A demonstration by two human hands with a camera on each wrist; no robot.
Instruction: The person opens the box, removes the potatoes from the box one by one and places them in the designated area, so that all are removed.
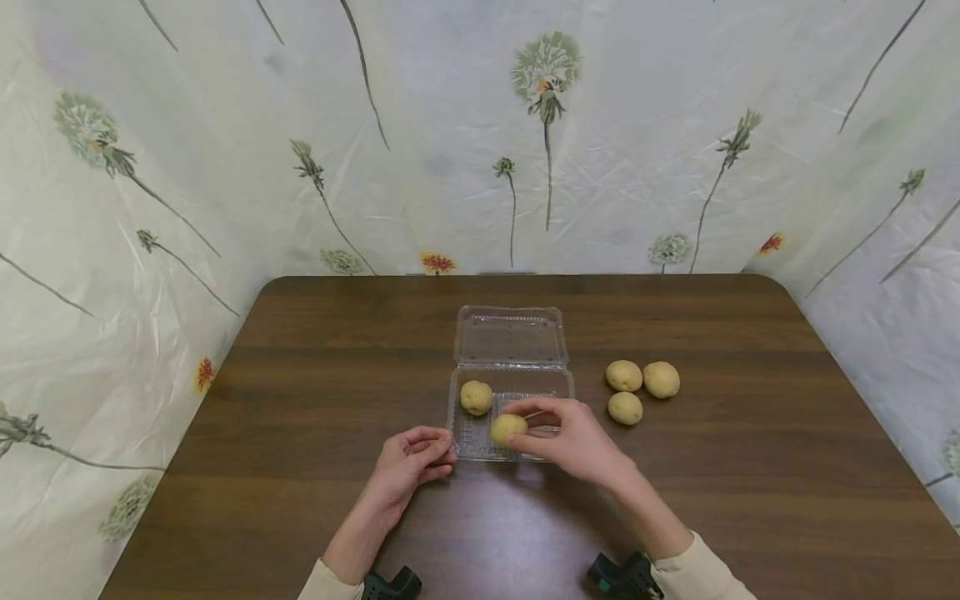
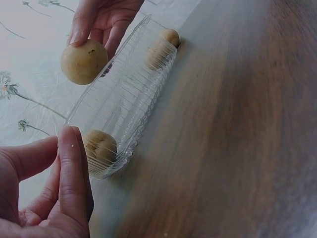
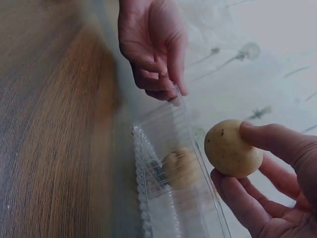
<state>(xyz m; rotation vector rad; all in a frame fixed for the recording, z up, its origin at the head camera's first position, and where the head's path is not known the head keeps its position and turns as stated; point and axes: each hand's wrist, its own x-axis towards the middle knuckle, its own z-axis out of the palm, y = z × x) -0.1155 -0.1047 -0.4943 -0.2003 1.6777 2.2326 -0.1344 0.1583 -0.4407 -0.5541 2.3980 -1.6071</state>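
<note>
Closest up, caught pale sleeves [image 1: 699,575] at the lower edge, with dark wrist devices [image 1: 628,575] just beside the cuffs. Straight on to the left hand [image 1: 408,462]: had thumb and fingers pinching the clear tray [image 1: 480,457] near its near left corner. Judged the plastic light and springy, apt to flex or crack if squeezed hard; best steadied just so, by rim or corner.

Over to the right hand [image 1: 581,437]: had a potato [image 1: 507,430] pinched between thumb and fingers, above the open tray and apart from its floor. Looked firm, smooth and roundish, likely with some heft for its size; probably not fragile, though perhaps prone to roll out of a loose grip. Called for a hold around the middle, thumb against fingers across the widest part.

Deeper in, spotted a second potato [image 1: 476,398] in the tray's left side. Out to the right, on the dark bench [image 1: 337,350], counted three loose potatoes [image 1: 624,376], bunched together, apart from the tray. Beyond, saw the clear lid [image 1: 510,333] folded back open at the hinge. Farthest of all, took in the flowered sheet [image 1: 450,125] behind the bench.
</note>
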